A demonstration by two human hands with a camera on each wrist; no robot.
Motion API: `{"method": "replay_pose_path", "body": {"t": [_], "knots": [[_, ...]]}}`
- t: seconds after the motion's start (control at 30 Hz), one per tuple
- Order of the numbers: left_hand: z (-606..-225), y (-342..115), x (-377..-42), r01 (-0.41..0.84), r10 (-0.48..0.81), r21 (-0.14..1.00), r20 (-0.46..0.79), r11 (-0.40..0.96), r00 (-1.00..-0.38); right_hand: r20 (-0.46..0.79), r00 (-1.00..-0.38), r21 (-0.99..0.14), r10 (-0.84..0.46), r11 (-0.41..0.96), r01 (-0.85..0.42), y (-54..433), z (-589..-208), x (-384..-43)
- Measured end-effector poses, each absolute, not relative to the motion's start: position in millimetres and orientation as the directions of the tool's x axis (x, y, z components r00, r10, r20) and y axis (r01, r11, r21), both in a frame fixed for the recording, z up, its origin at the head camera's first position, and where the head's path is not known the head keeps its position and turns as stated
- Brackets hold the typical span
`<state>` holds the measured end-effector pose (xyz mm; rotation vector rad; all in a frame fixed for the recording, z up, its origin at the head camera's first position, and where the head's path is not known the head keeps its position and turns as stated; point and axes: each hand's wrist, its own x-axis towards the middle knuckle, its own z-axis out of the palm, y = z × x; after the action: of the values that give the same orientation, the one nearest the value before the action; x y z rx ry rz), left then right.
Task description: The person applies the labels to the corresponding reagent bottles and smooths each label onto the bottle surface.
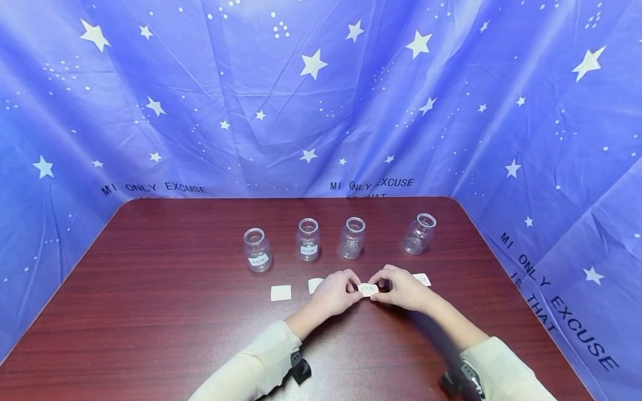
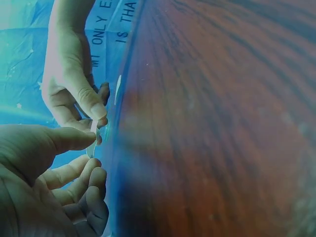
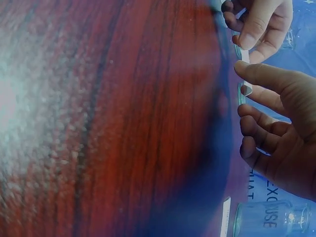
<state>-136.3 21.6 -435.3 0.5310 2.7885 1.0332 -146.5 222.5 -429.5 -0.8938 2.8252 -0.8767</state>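
Pinched a small white label [image 1: 368, 289] by its two ends, left hand [image 1: 333, 291] at one and right hand [image 1: 407, 288] at the other, neither nearer. Held it squarely between both, long axis running left to right, on the near side of a plain jar [image 1: 352, 243]; could not tell whether touching the table [image 1: 150, 289] or just above. Had a blank slip [image 1: 281, 293] lying left of the left hand, a half-hidden slip [image 1: 314, 285] just behind that hand and a written slip [image 1: 423, 279] just beyond the right. Saw, farther out, two stickered jars [image 1: 256, 248] to the left and a clear jar [image 1: 418, 236] to the right, with a blue starry curtain [image 1: 281, 100] around the back and both sides.
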Motion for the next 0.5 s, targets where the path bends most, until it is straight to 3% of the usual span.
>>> {"method": "replay_pose_path", "body": {"t": [0.5], "knots": [[-433,10,-137,0.128,0.321,0.829,-0.064,0.544,-0.945,0.146,-0.867,-0.569,-0.477,0.676,-0.468,220,-425,-147]]}}
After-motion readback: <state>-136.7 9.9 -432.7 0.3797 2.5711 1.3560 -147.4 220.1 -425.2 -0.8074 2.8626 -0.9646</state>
